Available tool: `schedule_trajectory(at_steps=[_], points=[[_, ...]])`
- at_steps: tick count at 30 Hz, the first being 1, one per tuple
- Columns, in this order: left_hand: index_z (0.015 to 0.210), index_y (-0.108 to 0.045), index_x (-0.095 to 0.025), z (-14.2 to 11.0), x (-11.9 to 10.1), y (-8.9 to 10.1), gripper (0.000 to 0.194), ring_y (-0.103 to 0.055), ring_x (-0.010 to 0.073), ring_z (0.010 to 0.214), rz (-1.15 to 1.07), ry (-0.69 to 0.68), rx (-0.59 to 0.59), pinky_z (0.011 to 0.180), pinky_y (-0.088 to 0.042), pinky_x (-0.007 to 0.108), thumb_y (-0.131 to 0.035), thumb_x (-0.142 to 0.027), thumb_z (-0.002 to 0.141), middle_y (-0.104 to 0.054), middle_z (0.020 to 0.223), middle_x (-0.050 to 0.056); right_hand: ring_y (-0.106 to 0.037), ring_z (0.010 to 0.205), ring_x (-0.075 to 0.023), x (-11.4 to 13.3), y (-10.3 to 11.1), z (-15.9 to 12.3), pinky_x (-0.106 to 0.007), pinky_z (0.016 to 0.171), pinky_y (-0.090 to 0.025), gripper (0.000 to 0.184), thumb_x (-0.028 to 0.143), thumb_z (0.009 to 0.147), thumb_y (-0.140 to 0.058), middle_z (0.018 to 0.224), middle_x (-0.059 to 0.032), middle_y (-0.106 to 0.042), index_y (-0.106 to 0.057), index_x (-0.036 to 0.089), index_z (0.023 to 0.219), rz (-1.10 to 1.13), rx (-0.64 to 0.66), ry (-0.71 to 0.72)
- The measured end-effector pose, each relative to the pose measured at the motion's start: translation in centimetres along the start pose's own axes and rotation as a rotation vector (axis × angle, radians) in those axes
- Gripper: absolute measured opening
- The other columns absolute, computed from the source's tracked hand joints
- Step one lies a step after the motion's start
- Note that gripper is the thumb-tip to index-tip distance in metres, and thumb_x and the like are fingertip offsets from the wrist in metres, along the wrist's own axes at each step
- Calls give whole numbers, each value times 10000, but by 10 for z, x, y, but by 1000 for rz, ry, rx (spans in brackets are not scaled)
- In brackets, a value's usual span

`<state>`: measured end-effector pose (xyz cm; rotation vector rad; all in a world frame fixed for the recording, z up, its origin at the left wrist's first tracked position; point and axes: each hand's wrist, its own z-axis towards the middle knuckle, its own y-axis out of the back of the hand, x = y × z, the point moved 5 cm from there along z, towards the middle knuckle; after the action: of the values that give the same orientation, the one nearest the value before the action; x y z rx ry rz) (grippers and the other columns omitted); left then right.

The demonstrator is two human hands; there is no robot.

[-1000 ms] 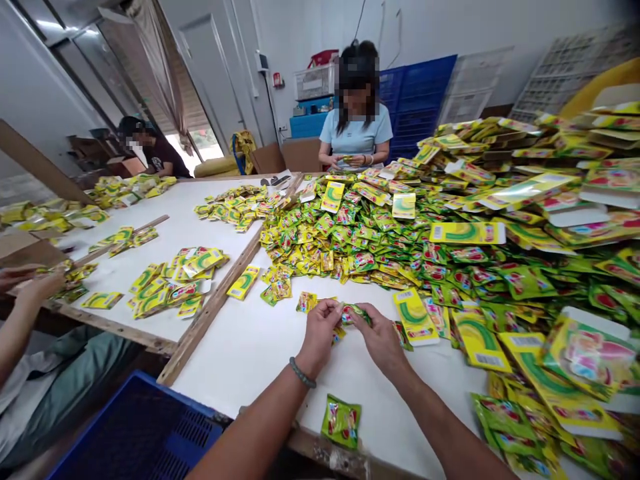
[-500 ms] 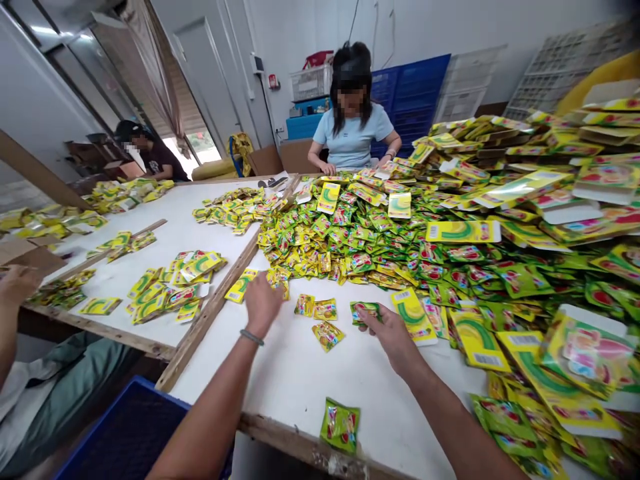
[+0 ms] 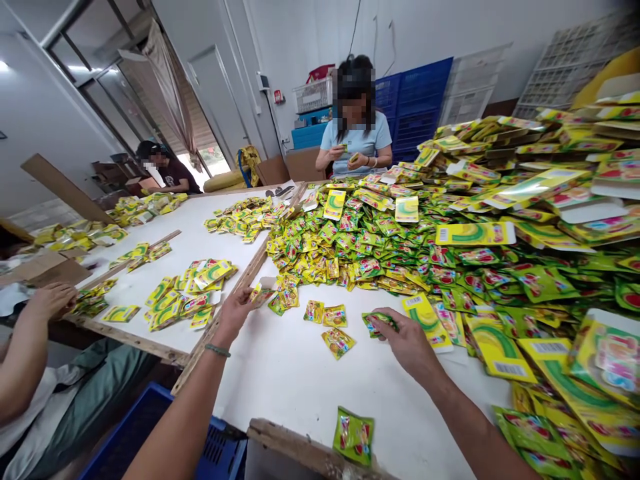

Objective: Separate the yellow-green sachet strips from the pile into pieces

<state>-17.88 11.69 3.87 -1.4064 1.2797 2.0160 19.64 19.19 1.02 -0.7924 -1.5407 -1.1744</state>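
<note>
My left hand (image 3: 239, 312) pinches a small yellow carton (image 3: 260, 295) with a pale open flap, just right of the wooden divider. Beside the carton lie a few yellow and green sachets (image 3: 285, 297). My right hand (image 3: 407, 340) grips a green sachet (image 3: 373, 324) over the white tabletop; whether more than one is in the fingers is hidden. Between my hands lie three yellow sachets (image 3: 338, 341) on the table. A single green sachet (image 3: 353, 435) rests at the front edge, between my forearms.
A large heap of sachets (image 3: 350, 247) and stacked yellow cartons (image 3: 530, 180) fills the back and right. Left of the wooden divider (image 3: 240, 283) lie piled cartons (image 3: 187, 293). A co-worker's hand (image 3: 53, 300) is at far left. A person sits opposite. A blue crate (image 3: 220, 443) stands below.
My left hand has picked up the yellow carton lying by the divider and tilted it up. My right hand keeps the green sachet. The person opposite has raised both hands, holding small items.
</note>
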Motion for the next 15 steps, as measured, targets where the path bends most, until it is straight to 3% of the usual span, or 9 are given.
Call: schedule_trajectory(at_steps=[2, 4, 7, 9, 11, 12, 14, 15], points=[[899, -620, -148, -13, -3, -11, 411, -619, 204, 835, -384, 6, 42, 774, -471, 322, -770, -247, 530, -677, 875, 51, -599, 679, -184, 2, -3, -2, -273, 619, -416, 300, 476, 815, -493, 708, -15, -650, -627, 210, 856, -159, 48, 67], [889, -613, -152, -25, -6, -25, 417, -620, 182, 829, -566, 32, 75, 768, -478, 299, -781, -180, 509, -679, 874, 41, -587, 665, -184, 0, -7, -3, -272, 609, -396, 286, 454, 827, -470, 688, -12, -648, -634, 220, 830, -312, 76, 113], [891, -605, -151, -31, -9, -32, 438, -624, 185, 829, -639, 77, 115, 739, -488, 287, -787, -156, 492, -680, 872, 46, -590, 698, -185, -3, -9, -4, -271, 632, -391, 262, 406, 816, -472, 764, -29, -669, -647, 212, 825, -426, 83, 157], [901, -596, -146, -23, -8, -16, 454, -623, 189, 810, -619, 85, 74, 723, -495, 293, -788, -184, 491, -672, 870, 49, -593, 692, -179, -3, -3, -3, -264, 632, -389, 258, 392, 807, -479, 771, -34, -675, -652, 201, 815, -426, 50, 155], [914, -577, -149, -8, -4, 17, 451, -613, 182, 800, -522, 81, -121, 717, -494, 296, -773, -223, 515, -654, 888, 43, -587, 647, -170, -3, 5, -2, -251, 600, -377, 259, 396, 805, -484, 696, -24, -667, -652, 199, 795, -408, -5, 117], [950, -559, -150, -1, -3, 38, 445, -604, 183, 820, -409, 81, -300, 715, -488, 297, -749, -240, 558, -640, 913, 46, -581, 622, -166, -2, 9, -1, -246, 581, -369, 259, 401, 806, -488, 654, -16, -657, -652, 202, 788, -402, -34, 95], [1057, -512, -146, 4, -10, 70, 579, -576, 212, 893, 16, 100, -628, 734, -469, 319, -767, -230, 544, -609, 985, 66, -565, 591, -158, -1, 13, 0, -240, 557, -352, 262, 414, 810, -494, 614, -6, -639, -649, 206, 777, -406, -73, 70], [1084, -499, -143, 5, -20, 73, 625, -561, 230, 922, 237, 69, -688, 746, -459, 332, -780, -251, 536, -599, 1003, 75, -560, 592, -156, 0, 13, 1, -240, 553, -347, 269, 419, 814, -491, 621, -7, -638, -647, 205, 772, -416, -80, 72]])
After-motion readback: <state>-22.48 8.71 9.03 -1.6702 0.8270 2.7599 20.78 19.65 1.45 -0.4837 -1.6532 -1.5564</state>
